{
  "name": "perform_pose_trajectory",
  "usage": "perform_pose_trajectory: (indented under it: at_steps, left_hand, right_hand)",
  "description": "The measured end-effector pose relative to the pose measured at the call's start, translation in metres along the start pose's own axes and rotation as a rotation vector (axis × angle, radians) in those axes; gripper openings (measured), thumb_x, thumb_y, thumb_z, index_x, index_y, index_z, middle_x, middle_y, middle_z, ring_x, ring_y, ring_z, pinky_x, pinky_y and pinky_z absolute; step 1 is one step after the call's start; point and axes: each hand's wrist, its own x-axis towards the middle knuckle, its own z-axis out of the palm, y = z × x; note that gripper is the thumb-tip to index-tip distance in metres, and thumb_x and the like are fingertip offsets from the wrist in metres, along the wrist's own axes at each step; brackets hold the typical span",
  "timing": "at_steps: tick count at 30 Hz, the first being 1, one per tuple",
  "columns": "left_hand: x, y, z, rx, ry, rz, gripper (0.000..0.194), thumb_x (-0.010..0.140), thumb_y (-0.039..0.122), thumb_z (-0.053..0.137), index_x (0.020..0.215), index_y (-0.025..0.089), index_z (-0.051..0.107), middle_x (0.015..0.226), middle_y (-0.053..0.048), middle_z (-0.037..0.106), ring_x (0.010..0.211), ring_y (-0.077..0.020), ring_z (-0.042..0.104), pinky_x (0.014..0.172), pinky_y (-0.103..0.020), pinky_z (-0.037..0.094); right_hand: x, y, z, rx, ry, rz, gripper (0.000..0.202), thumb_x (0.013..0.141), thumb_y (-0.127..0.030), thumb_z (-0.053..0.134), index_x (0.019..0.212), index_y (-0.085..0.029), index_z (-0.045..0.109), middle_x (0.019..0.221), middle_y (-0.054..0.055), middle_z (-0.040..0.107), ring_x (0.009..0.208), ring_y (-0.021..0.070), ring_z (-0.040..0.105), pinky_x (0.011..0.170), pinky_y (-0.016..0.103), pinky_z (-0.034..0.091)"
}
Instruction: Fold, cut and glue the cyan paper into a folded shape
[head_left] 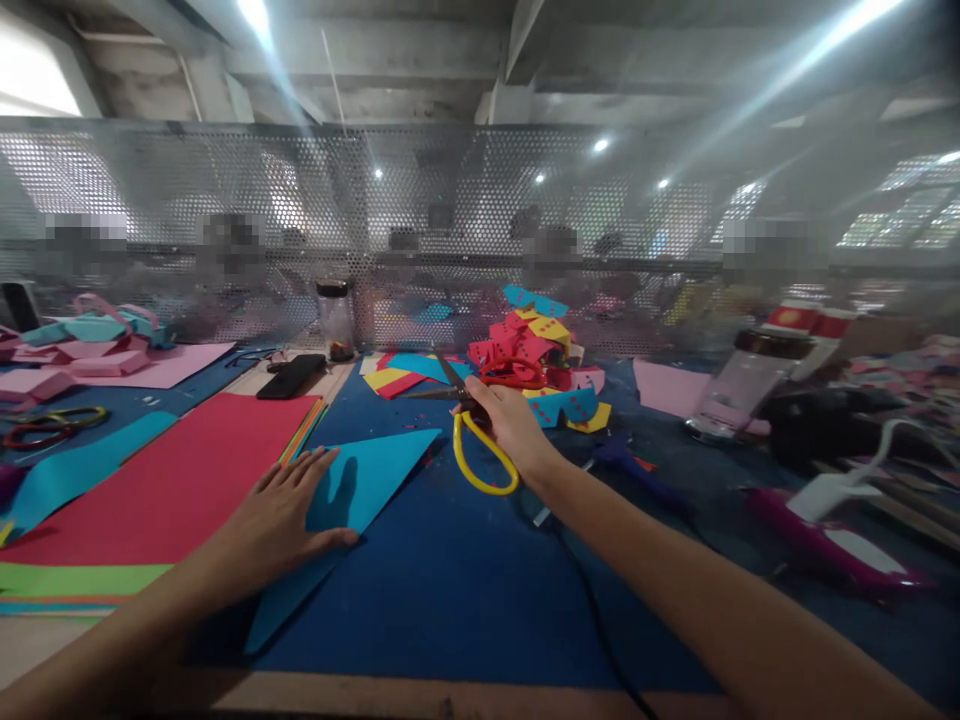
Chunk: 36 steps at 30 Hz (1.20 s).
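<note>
Triangular sheet of bright blue paper point(386, 465) under left hand point(289, 515); looks uncut.
Sheet lies on the dark blue table covering point(450, 610), left of centre; left hand is palm-down over it, fingers slightly apart, thumb out. Right hand point(510, 425) grips dark-bladed scissors with a yellow loop handle point(460, 450), held near the pivot, blades parted and clear of the sheet. Progress (judged): the heaped red, yellow and blue paper pieces with dot markings point(517, 345), just beyond the right hand, appear already cut. Blue triangle shows no cuts along visible edges; its cutting seems outstanding. Flat stack of coloured paper sheets, red uppermost point(187, 470), looks whole, probably unworked.
</note>
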Motion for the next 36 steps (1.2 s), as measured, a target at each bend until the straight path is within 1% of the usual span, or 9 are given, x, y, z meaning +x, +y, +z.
perform_pose_trajectory:
  at_steps: [4, 11, 14, 19, 26, 28, 30, 32, 36]
  left_hand:
    - [0.004, -0.005, -0.001, -0.013, -0.008, -0.006, 0.11, 0.075, 0.082, 0.059, 0.16, 0.017, 0.031, 0.163, -0.019, 0.035, 0.151, -0.0434, 0.026, 0.119, -0.063, 0.027]
    - [0.006, -0.008, 0.0, 0.005, -0.025, 0.019, 0.108, 0.076, 0.084, 0.057, 0.159, 0.019, 0.034, 0.163, -0.017, 0.035, 0.153, -0.042, 0.024, 0.12, -0.063, 0.024]
    - [0.006, -0.005, -0.002, 0.008, -0.029, 0.034, 0.107, 0.078, 0.083, 0.056, 0.159, 0.018, 0.033, 0.163, -0.017, 0.035, 0.152, -0.042, 0.025, 0.12, -0.063, 0.026]
    - [0.006, -0.002, -0.004, 0.03, -0.036, 0.026, 0.108, 0.077, 0.082, 0.057, 0.159, 0.016, 0.033, 0.161, -0.018, 0.039, 0.151, -0.0431, 0.028, 0.119, -0.062, 0.028]
    - [-0.002, -0.005, 0.005, -0.015, 0.075, 0.095, 0.091, 0.084, 0.075, 0.057, 0.156, 0.02, 0.041, 0.154, -0.018, 0.05, 0.147, -0.0435, 0.036, 0.115, -0.065, 0.033]
    - [-0.004, -0.003, 0.004, -0.047, 0.078, 0.11, 0.083, 0.086, 0.072, 0.057, 0.153, 0.023, 0.046, 0.149, -0.017, 0.056, 0.145, -0.0431, 0.04, 0.112, -0.064, 0.039]
    - [-0.005, 0.0, 0.002, -0.086, 0.088, 0.114, 0.074, 0.087, 0.067, 0.06, 0.149, 0.029, 0.049, 0.146, -0.013, 0.06, 0.139, -0.0419, 0.048, 0.107, -0.061, 0.046]
    - [-0.006, 0.005, 0.0, -0.117, 0.118, 0.116, 0.068, 0.086, 0.061, 0.064, 0.147, 0.032, 0.051, 0.147, -0.01, 0.059, 0.135, -0.0401, 0.054, 0.105, -0.058, 0.049]
    - [-0.007, 0.012, -0.003, -0.227, 0.163, 0.135, 0.062, 0.087, 0.049, 0.065, 0.145, 0.033, 0.05, 0.154, -0.006, 0.05, 0.134, -0.0364, 0.055, 0.105, -0.053, 0.051]
  right_hand:
    - [-0.001, 0.004, -0.001, -0.007, -0.017, 0.006, 0.047, 0.077, -0.062, 0.074, 0.07, -0.017, 0.066, 0.071, 0.008, 0.073, 0.056, 0.0135, 0.062, 0.051, 0.024, 0.046]
    - [-0.004, 0.0, 0.0, -0.015, -0.035, -0.01, 0.048, 0.073, -0.064, 0.077, 0.07, -0.017, 0.067, 0.059, 0.002, 0.065, 0.054, 0.0131, 0.06, 0.051, 0.025, 0.045]
    - [-0.008, -0.003, 0.0, -0.014, -0.039, -0.009, 0.046, 0.073, -0.063, 0.078, 0.071, -0.018, 0.067, 0.057, 0.001, 0.064, 0.055, 0.0137, 0.061, 0.052, 0.025, 0.045]
    - [-0.018, -0.001, -0.004, -0.001, -0.056, 0.022, 0.048, 0.073, -0.064, 0.077, 0.072, -0.018, 0.065, 0.061, 0.003, 0.067, 0.056, 0.0154, 0.063, 0.051, 0.026, 0.047]
    - [-0.029, -0.001, -0.006, -0.045, -0.06, 0.044, 0.046, 0.075, -0.064, 0.075, 0.075, -0.02, 0.062, 0.061, 0.003, 0.067, 0.059, 0.0173, 0.064, 0.05, 0.026, 0.044]
    - [-0.03, -0.001, -0.006, -0.046, -0.063, 0.056, 0.045, 0.076, -0.063, 0.074, 0.074, -0.021, 0.06, 0.064, 0.004, 0.069, 0.06, 0.0177, 0.064, 0.05, 0.026, 0.043]
    - [-0.03, -0.002, -0.005, -0.049, -0.064, 0.067, 0.044, 0.076, -0.064, 0.073, 0.074, -0.021, 0.06, 0.069, 0.005, 0.071, 0.061, 0.0184, 0.065, 0.05, 0.027, 0.043]
    - [-0.031, -0.002, -0.006, -0.046, -0.066, 0.075, 0.045, 0.076, -0.064, 0.074, 0.074, -0.021, 0.06, 0.07, 0.006, 0.072, 0.061, 0.0188, 0.065, 0.05, 0.027, 0.043]
    - [-0.029, 0.0, -0.009, -0.025, -0.079, 0.082, 0.047, 0.074, -0.065, 0.075, 0.073, -0.02, 0.062, 0.066, 0.004, 0.07, 0.058, 0.017, 0.063, 0.05, 0.027, 0.043]
